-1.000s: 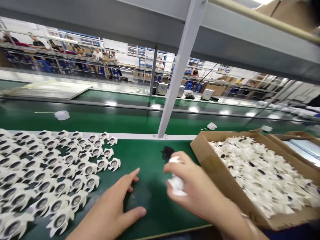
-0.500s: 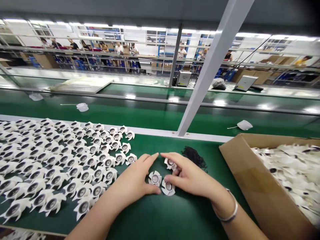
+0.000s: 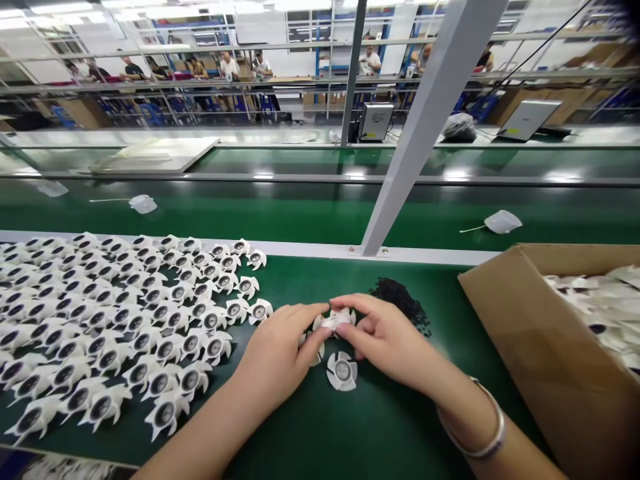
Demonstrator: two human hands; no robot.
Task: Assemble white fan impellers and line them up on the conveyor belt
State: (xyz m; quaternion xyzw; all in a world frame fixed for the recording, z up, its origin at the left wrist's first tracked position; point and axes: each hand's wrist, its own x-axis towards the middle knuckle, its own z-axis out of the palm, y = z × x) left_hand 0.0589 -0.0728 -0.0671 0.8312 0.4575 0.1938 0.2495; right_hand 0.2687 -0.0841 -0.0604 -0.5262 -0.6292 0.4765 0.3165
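Note:
Between my left hand (image 3: 284,343) and my right hand (image 3: 383,333) is a small white fan blade wheel (image 3: 334,321), pinched by the fingers of both. Partly hidden under my left thumb, a second fan wheel lies on the green work surface. Just below my right fingertips a third fan wheel (image 3: 343,371) rests flat, its round hub facing up. Beyond my right hand is a loose pile of small black pieces (image 3: 400,300), too small to name.
Rows of white fan wheels (image 3: 160,310) cover the surface on the left. At the right stands an open cardboard box (image 3: 530,347) full of white parts. A slanted metal post (image 3: 410,140) rises from the ledge behind my hands. People sit at far benches.
My hands have come together, and the fan wheel by my right hand is now gripped between both. The lower right fan wheel is uncovered. The view has tilted down slightly.

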